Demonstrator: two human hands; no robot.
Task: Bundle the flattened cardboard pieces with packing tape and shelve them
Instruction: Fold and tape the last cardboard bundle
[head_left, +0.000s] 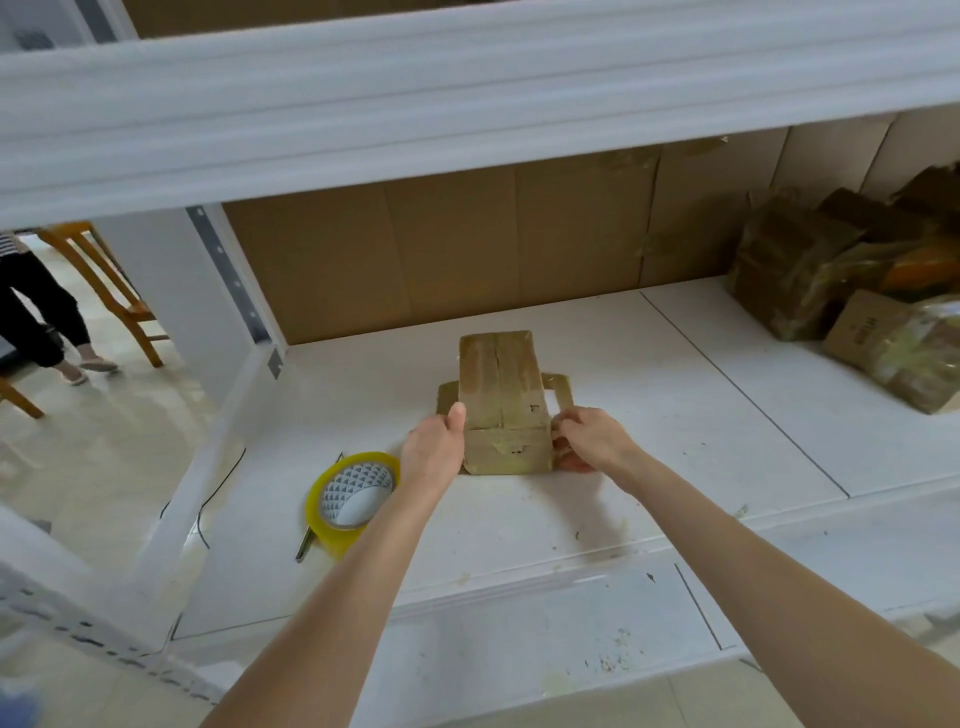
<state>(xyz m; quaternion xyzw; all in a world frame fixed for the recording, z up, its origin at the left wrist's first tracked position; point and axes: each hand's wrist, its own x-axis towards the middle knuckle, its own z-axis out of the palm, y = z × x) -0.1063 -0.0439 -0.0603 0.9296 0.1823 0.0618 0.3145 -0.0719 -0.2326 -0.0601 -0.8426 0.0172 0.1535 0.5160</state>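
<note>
White shelf (675, 364), cardboard lining the back. Tape roll (326, 522) sits off to the left, probably done with. Left hand (434, 447) has a grip on one side of the cardboard bundle (501, 395), right hand (587, 439) on the other, likely squaring it up mid-shelf. Long axis points straight back. More taped bundles (831, 291) far right.

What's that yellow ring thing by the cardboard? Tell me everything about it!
It is a roll of packing tape: clear yellowish tape wound on a core with grey-and-white triangles inside. It lies tilted on the white shelf, left of the cardboard bundle. Nobody holds it. Something thin and dark pokes out beneath it; I cannot tell what.
</note>
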